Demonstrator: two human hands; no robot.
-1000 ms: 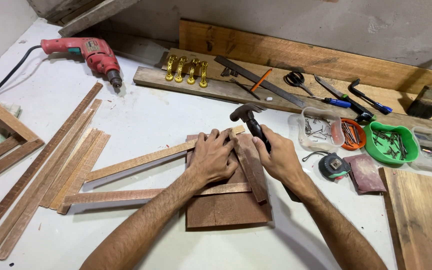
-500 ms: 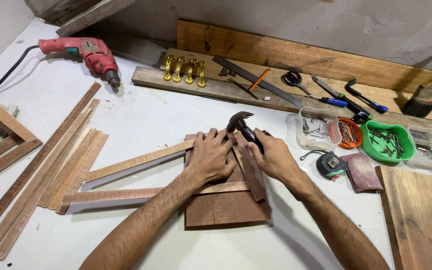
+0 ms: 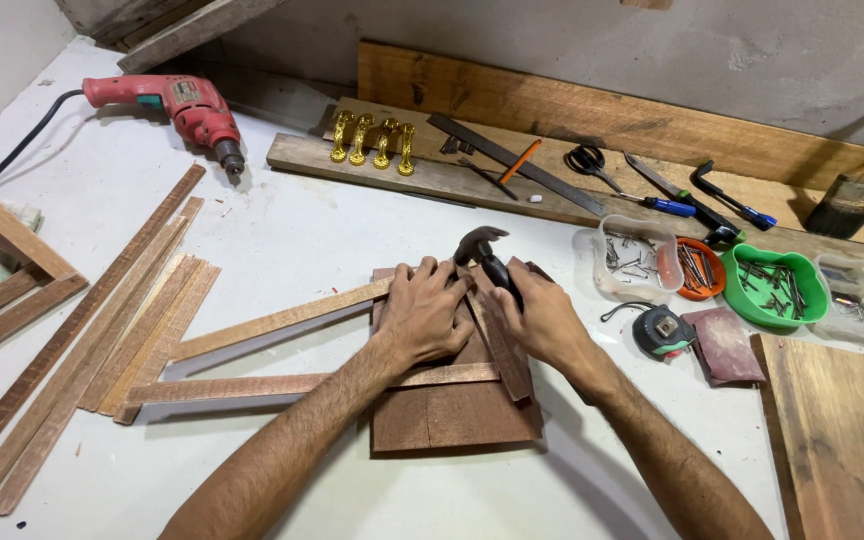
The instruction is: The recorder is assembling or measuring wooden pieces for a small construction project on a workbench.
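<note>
Right hand (image 3: 542, 318) wraps hammer (image 3: 487, 260); left hand (image 3: 430, 308) presses strip (image 3: 282, 320) at 9 o'clock. Risk: struck fingertips, shifted strip.

Both forearms are bare and hairy, with no sleeves, and the left hand (image 3: 430, 312) and right hand (image 3: 542, 318) are ungloved.

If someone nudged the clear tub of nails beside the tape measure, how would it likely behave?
The clear tub looks like thin plastic, so it would probably slide easily on the smooth white table. It is low and wide, so tipping seems unlikely. The loose nails inside would likely shift and rattle.
</note>
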